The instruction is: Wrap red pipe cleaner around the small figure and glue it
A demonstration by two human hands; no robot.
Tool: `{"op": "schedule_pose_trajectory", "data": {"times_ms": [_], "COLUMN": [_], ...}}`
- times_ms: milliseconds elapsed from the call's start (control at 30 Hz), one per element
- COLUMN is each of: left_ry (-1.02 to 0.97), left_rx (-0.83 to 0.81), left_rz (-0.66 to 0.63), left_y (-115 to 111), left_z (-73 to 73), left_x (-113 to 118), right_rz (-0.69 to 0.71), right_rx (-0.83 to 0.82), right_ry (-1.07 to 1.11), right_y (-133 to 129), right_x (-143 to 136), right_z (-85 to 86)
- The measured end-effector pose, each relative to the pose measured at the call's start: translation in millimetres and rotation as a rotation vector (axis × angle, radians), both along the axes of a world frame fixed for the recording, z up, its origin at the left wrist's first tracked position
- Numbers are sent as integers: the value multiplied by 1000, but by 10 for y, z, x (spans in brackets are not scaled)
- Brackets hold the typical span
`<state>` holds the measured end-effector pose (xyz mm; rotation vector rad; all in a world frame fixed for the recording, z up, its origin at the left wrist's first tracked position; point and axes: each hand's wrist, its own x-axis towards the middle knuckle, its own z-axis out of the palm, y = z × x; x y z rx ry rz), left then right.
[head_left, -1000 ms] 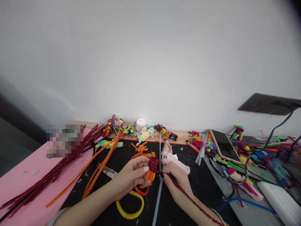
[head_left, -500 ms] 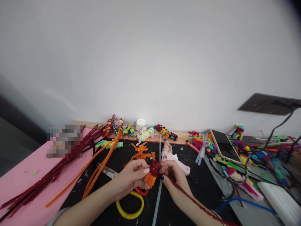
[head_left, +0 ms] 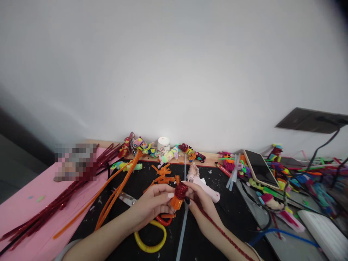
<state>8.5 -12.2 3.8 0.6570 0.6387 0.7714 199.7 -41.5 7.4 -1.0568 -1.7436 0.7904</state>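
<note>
Holding the orange-and-red bundle between both hands, over the black mat near the middle of the table. Pinching its lower left side between the thumb and curled fingers of the left hand, while gripping the red wrapped top from the right with the thumb and index finger of the right hand. Trailing from there along the right forearm toward the near edge, a red strand. Reaching across the scissors with the left arm, hiding their middle and leaving the blade showing to the left and the handles toward the near edge. Passing beneath, between the hands, a long translucent stick. Partly covering the pink glue gun with the right hand. Lying just beyond the left hand, cut orange pieces; farther left, long orange stems and, on the pink sheet, red stems. Lining the far edge, small colorful figures and a white cup. Crowding the right side, a phone, short clear sticks and a white block.
</note>
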Motion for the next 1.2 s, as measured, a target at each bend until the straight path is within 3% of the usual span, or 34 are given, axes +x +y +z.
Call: {"op": "schedule_pose_trajectory", "data": {"times_ms": [333,800,1200], "left_ry": [103,184,183], "left_rx": [147,204,165], "left_rz": [25,-48,-14], "left_y": [-37,-41,-44], "left_z": [-1,71,-16], "left_x": [75,78,67], "right_rz": [-44,-34,-36], "right_rx": [-10,32,17], "right_ry": [-3,-53,-43], "right_y": [7,1,-3], "right_x": [-31,-24,-41], "right_z": [-67,-73,-48]}}
